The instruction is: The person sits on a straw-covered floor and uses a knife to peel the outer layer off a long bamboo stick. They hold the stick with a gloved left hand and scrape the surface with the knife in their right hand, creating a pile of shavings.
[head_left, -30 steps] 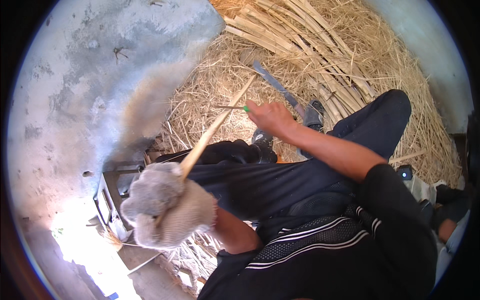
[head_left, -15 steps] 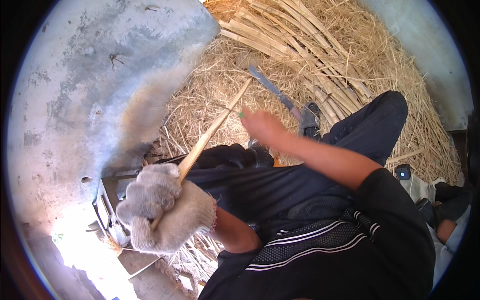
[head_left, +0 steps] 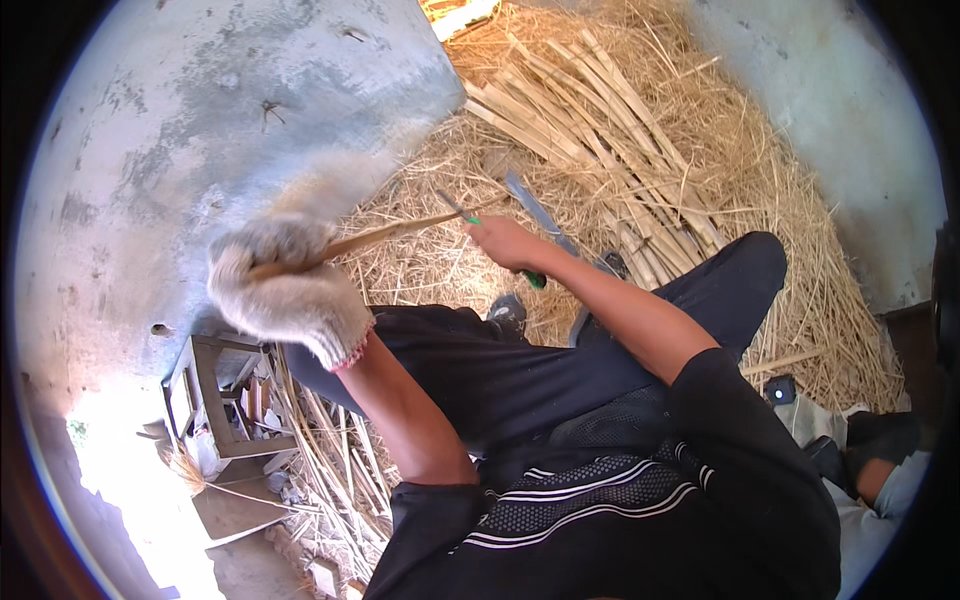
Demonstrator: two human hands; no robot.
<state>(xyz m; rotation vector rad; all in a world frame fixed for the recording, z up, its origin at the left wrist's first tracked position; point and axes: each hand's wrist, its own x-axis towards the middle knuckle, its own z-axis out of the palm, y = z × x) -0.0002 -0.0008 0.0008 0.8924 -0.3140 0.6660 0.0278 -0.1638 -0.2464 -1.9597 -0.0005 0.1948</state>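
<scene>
1. Head view: the left hand [head_left: 290, 292], in a woolly white work glove, has its grip pressed around the near end of a thin, pale split cane strip [head_left: 400, 232], which runs right toward the other hand.
2. The bare right hand [head_left: 505, 243] has its grip wrapped around the green handle of a long grey-bladed knife [head_left: 535, 212], touching the strip's far end.
3. Beyond lie a bundle of pale split canes [head_left: 600, 130] on loose straw [head_left: 790, 290]; a small metal frame stool [head_left: 215, 395] stands near left.
</scene>
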